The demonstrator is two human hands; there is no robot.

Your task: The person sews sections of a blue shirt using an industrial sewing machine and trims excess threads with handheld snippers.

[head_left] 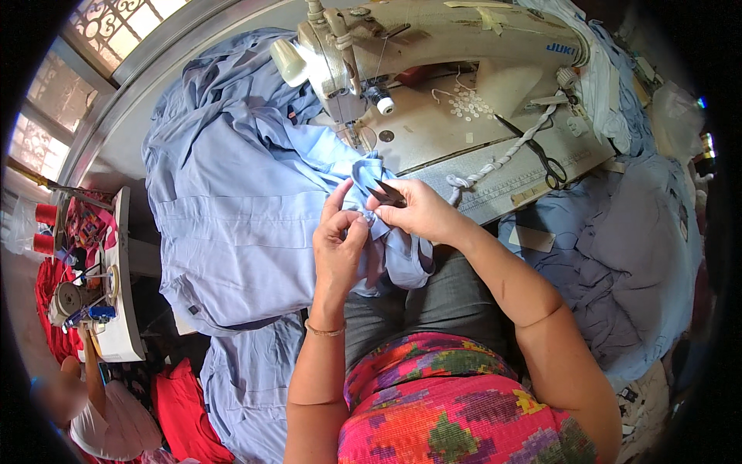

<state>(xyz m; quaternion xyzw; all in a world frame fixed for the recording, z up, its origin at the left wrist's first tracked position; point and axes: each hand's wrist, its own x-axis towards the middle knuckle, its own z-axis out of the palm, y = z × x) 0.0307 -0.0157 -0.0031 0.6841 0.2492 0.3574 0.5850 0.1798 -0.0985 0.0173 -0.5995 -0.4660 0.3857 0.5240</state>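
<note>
1. The left hand (340,246) is raised, its grip pinched shut on a fold of the light blue garment (232,201).
2. The right hand (421,210) holds small black thread snips (386,193), fingers curled closed.
3. The garment (creased, bunched) drapes over the surface (495,185) before the sewing machine (433,39).

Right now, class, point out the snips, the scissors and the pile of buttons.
Snips (389,193), head view, on the dark blades.
Scissors (546,160), head view, near the black handles.
Buttons (469,103), head view, middle of the white pile.
</note>
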